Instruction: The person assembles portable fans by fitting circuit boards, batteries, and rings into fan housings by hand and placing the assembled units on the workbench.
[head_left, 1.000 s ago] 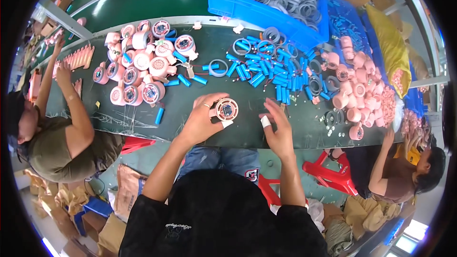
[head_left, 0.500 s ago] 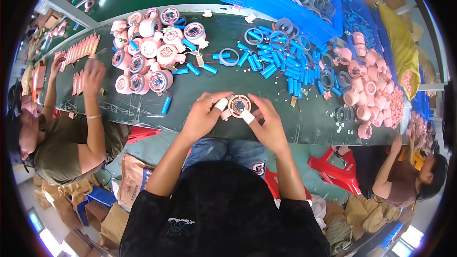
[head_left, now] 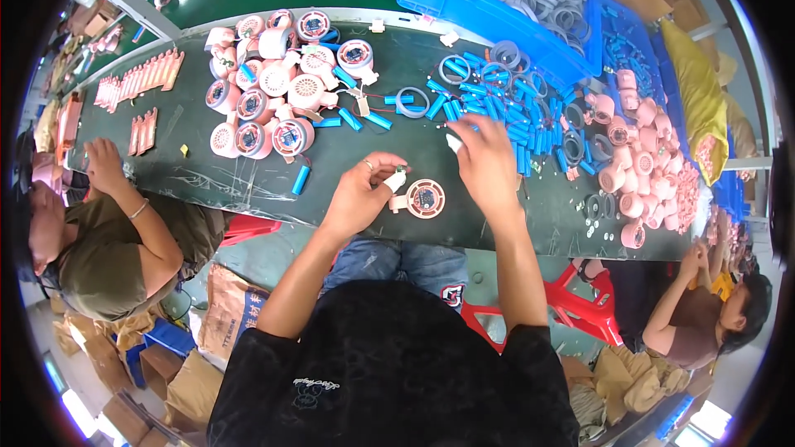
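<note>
A pink round housing (head_left: 425, 199) with a dark circuit board in its middle lies on the dark green table before me. Beside its left edge, my left hand (head_left: 358, 199) is closed in a pinch on a small green part (head_left: 402, 170), perhaps a little circuit board. My right hand (head_left: 487, 167) is up and right of the housing, at the near edge of the blue cylindrical batteries (head_left: 472, 103). Its fingers are bent, with a gap between thumb and forefinger and nothing visible between them. White covers wrap both thumbs. A loose grey ring (head_left: 411, 101) rests beyond my hands.
Pink fan housings (head_left: 277, 76) are heaped at the left, more pink parts (head_left: 642, 157) at the right. A blue crate (head_left: 497, 12) of grey rings stands at the back. Co-workers sit on both sides, one with a hand (head_left: 105, 167) over the table. A red stool (head_left: 584, 306) stands at right.
My right hand has let go of the pink housing and moved up and right to the batteries. The housing now lies on the table. The left co-worker's hands have drawn back from the pink strips.
</note>
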`<state>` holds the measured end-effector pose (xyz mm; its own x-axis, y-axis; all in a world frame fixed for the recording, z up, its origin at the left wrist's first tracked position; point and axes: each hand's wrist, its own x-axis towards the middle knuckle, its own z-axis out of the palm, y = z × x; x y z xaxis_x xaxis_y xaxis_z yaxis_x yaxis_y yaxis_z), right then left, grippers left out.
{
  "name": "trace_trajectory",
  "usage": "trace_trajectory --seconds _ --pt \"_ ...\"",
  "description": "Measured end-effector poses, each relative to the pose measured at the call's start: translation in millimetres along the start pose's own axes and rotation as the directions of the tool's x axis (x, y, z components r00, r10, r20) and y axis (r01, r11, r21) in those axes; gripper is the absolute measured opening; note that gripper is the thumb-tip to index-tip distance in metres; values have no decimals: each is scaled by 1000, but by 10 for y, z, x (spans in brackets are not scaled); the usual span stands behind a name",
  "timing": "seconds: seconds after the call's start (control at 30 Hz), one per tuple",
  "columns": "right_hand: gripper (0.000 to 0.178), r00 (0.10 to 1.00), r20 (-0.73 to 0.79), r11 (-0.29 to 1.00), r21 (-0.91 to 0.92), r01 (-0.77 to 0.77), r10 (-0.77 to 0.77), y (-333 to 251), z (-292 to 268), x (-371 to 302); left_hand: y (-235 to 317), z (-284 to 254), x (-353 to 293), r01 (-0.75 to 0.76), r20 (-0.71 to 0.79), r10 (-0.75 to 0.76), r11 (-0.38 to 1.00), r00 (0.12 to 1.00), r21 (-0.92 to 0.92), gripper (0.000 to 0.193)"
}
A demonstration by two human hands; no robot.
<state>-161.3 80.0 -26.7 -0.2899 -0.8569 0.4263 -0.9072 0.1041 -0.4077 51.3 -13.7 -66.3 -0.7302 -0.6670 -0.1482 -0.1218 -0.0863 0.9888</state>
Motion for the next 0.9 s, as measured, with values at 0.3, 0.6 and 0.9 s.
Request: trace_trajectory --seconds 0.3,0.6,0.9 --pt "18 963 -110 915 355 -193 246 186 179 48 92 120 77 49 -88 -62 989 994 -141 28" --pt "16 845 278 266 864 -427 456 135 -176 -159 170 194 290 -102 -30 100 990 995 -99 27" --pt "15 866 282 664 558 -498 412 -155 -139 -256 226 248 377 -132 61 129 991 990 38 20"
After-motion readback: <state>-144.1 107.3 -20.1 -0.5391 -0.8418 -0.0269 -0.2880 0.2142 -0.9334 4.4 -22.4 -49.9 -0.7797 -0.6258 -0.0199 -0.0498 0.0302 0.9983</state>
